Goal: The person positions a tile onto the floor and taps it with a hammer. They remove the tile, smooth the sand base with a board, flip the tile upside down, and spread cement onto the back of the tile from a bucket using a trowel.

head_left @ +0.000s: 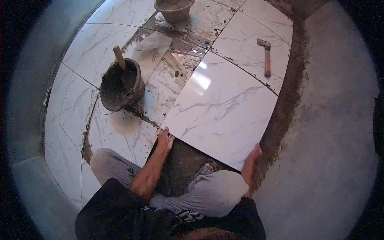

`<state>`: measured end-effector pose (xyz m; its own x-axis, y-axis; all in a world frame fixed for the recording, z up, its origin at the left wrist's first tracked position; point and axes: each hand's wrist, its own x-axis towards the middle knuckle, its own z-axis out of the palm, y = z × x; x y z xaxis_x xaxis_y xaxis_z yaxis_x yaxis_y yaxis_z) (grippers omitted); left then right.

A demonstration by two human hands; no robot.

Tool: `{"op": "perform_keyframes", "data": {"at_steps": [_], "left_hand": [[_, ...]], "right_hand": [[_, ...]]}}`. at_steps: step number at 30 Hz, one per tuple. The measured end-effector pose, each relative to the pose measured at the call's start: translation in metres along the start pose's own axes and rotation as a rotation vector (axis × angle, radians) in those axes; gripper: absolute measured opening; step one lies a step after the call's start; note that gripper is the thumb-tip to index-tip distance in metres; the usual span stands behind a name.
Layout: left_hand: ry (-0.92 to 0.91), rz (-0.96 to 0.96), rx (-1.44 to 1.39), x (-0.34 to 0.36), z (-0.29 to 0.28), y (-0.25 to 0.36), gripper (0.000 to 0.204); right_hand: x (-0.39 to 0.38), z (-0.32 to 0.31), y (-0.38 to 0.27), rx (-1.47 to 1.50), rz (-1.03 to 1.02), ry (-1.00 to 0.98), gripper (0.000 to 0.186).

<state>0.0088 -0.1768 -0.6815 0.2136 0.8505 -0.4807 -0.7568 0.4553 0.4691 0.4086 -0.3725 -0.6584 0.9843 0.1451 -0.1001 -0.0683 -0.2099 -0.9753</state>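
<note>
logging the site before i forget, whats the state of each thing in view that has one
Large white tile: face up, glossy
Left hand: gripping the tile's near left corner
Right hand: at the tile's right edge, grip unclear
Dark bucket: standing, grey mix inside
Wooden-handled tool: leaning in that bucket
Far bucket: standing
Hammer-like tool: lying down
Plastic sheet: crumpled

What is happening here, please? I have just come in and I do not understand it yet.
A person's left hand holds the near left corner of a large white tile, and the right hand is at its right edge, its grip partly hidden. Dark bare ground shows just in front of the tile. To the left stands a bucket with a wooden-handled tool in it; a hammer-like tool lies on another tile farther off.
</note>
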Motion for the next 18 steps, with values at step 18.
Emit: {"op": "perform_keyframes", "data": {"at_steps": [18], "left_hand": [[0.29,-0.045,0.363,-0.018,0.003,0.028,0.014]], "right_hand": [[0.005,-0.003,0.022,-0.18,-0.203,-0.082,0.024]]}}
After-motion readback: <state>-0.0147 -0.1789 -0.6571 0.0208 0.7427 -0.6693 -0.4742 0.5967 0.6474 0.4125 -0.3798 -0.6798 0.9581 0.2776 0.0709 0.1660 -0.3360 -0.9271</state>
